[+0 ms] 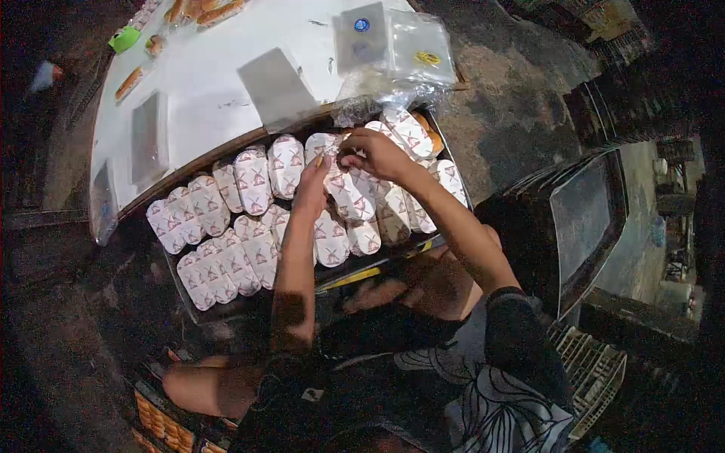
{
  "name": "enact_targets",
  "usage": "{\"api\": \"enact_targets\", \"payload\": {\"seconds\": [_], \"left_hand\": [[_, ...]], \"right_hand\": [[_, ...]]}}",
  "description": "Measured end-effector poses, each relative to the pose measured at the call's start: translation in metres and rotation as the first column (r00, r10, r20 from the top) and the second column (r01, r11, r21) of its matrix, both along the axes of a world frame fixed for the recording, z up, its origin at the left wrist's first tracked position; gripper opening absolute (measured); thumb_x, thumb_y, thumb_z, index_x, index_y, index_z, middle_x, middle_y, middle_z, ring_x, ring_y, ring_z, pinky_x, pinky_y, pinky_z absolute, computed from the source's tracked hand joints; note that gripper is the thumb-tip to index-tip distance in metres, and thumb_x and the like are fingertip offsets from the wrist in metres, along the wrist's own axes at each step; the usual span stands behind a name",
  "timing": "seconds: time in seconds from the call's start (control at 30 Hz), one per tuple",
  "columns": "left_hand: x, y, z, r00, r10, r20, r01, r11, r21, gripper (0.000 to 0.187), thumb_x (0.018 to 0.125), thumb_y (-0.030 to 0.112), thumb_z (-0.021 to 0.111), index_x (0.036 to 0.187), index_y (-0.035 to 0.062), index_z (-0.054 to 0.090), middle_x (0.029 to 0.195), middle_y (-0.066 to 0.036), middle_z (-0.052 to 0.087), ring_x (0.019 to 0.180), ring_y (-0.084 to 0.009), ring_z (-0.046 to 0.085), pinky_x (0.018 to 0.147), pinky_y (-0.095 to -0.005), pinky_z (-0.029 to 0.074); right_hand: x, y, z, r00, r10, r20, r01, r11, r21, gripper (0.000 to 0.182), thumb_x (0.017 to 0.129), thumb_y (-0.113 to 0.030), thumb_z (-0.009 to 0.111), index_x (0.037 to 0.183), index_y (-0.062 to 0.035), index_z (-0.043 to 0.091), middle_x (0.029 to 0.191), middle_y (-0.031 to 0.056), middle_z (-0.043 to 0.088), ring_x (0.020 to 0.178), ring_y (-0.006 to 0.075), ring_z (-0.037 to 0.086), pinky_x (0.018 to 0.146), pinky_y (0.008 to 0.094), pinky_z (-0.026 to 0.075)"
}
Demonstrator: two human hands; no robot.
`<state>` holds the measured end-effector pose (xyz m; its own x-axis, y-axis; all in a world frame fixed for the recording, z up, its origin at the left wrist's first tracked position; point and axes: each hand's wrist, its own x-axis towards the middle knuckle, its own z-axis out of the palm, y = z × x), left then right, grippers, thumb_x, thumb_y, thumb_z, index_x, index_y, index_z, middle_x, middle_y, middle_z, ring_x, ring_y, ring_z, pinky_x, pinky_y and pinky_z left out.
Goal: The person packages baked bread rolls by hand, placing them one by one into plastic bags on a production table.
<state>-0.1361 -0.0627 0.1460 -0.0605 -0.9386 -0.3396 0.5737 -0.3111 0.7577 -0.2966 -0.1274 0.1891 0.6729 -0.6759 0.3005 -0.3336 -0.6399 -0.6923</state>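
A large dark tray (185, 291) holds rows of rounded pieces covered in white paper (255, 180) with a red windmill print. My left hand (310, 189) is over the middle of the tray, thumb and fingers closed at the edge of a printed white paper (351, 198) that lies tilted across the others. Just right of it, my right hand (377, 155) has its fingers curled and pinched close to my left fingertips. What the right fingers hold is too small to tell. A brown bun (432, 140) shows uncovered at the tray's far right corner.
Beyond the tray stands a white table (204, 83) with stacks of clear plastic bags (278, 87) and bagged long bread rolls (219, 11). Stacked dark trays (589, 219) rise on the right. A pale plastic crate (593, 377) sits lower right, and trays of browned bread (162, 423) lower left.
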Motion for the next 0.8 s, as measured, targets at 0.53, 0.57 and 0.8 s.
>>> {"api": "enact_targets", "payload": {"seconds": [0.53,0.57,0.8], "left_hand": [[-0.007,-0.005,-0.012,0.916,0.138,0.377,-0.152,0.988,0.009,0.032,0.076,0.017,0.056,0.101,-0.0034,0.055,0.086,-0.005,0.057,0.075,-0.0117,0.049,0.069,-0.0241,0.038],[-0.008,-0.005,-0.008,0.926,0.145,0.35,-0.153,0.988,-0.005,0.032,0.076,0.017,0.055,0.1,-0.0033,0.055,0.085,-0.005,0.057,0.074,-0.0118,0.049,0.068,-0.0243,0.038],[-0.01,-0.006,-0.005,0.845,0.141,0.516,-0.179,0.983,0.025,0.03,0.075,0.018,0.055,0.098,-0.0024,0.056,0.087,-0.007,0.057,0.076,-0.0123,0.049,0.068,-0.0252,0.039]], "right_hand": [[0.006,0.007,0.006,0.989,-0.124,-0.077,0.085,0.92,-0.383,0.019,0.061,-0.011,0.062,0.079,-0.0072,0.06,0.079,0.0055,0.056,0.079,0.0241,0.05,0.069,0.0337,0.041],[0.008,0.006,0.007,0.989,-0.126,-0.077,0.088,0.92,-0.382,0.019,0.061,-0.011,0.062,0.079,-0.0072,0.06,0.079,0.0055,0.056,0.079,0.0241,0.05,0.069,0.0337,0.041],[0.01,0.001,0.007,0.992,0.012,-0.122,-0.068,0.882,-0.467,0.009,0.06,-0.016,0.056,0.067,-0.0114,0.057,0.075,-0.0005,0.055,0.077,0.0198,0.049,0.069,0.0313,0.04]]}}
